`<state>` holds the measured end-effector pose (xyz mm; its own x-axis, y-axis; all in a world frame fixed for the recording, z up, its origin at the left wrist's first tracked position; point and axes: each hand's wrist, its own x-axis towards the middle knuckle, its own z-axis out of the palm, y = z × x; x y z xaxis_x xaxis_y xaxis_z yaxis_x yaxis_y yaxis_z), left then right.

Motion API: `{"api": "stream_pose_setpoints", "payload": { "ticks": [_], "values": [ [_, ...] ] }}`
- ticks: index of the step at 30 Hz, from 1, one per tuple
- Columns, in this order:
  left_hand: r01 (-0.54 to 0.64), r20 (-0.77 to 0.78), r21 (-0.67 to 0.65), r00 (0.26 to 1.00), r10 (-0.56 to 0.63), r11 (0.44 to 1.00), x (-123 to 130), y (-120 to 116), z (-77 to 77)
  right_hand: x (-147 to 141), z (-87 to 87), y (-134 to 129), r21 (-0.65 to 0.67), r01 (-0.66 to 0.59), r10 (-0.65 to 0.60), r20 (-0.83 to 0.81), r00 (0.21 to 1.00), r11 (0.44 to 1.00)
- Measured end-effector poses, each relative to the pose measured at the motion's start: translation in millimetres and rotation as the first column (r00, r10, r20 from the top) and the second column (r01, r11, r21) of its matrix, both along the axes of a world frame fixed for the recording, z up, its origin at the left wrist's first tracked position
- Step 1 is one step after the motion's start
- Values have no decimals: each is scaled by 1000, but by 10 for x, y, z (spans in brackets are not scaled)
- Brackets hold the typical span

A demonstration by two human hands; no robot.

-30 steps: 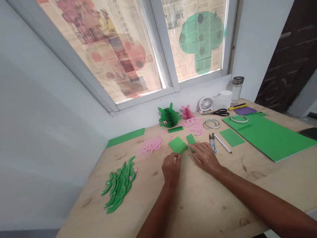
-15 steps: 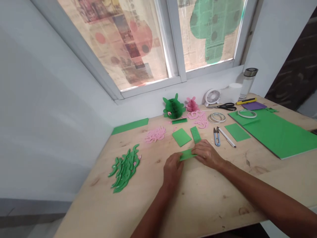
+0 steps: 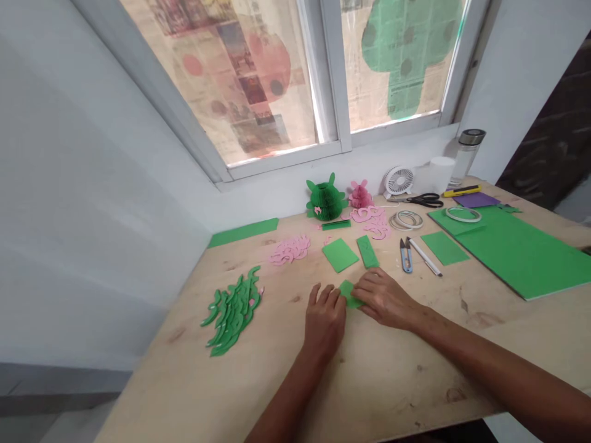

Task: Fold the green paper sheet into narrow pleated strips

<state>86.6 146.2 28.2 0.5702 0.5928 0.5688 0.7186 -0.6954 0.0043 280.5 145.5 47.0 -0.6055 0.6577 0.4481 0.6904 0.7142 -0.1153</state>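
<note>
A small light green paper piece (image 3: 349,294) lies on the wooden table between my hands. My right hand (image 3: 379,296) grips its right side, fingers bent over it. At its left edge is my left hand (image 3: 325,317), palm down with fingers a little apart, the fingertips touching or close to the paper. Just beyond my hands lie a light green rectangle (image 3: 340,255) and a narrow folded green strip (image 3: 367,251).
Green cutouts (image 3: 235,311) are heaped at left, pink cutouts (image 3: 290,250) farther back. Blue snips (image 3: 406,255), a white pen (image 3: 425,256), tape rings (image 3: 406,219) and a large green sheet (image 3: 521,255) lie right. A green paper figure (image 3: 325,200) stands near the wall.
The paper between my hands has turned and now shows less of its length. My left hand's fingers have loosened and spread over the table. The view has shifted slightly.
</note>
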Motion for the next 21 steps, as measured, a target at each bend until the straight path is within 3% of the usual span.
{"api": "stream_pose_setpoints", "payload": {
  "ticks": [4,10,16,21],
  "values": [
    [70,41,-20,997,-69,997,13,-33,20,-5,-2,-117,55,-17,17,1,1000,998],
    [212,45,-87,977,-209,973,-73,14,12,251,-141,-261,9,-63,63,-96,993,998],
    [258,-63,-74,963,-263,963,-71,-132,-8,307,-158,-468,-50,2,-4,-38,999,999],
    [260,-29,-183,962,-270,948,-86,-262,27,266,-146,-660,-98,28,-32,-39,999,995]
  ]
}}
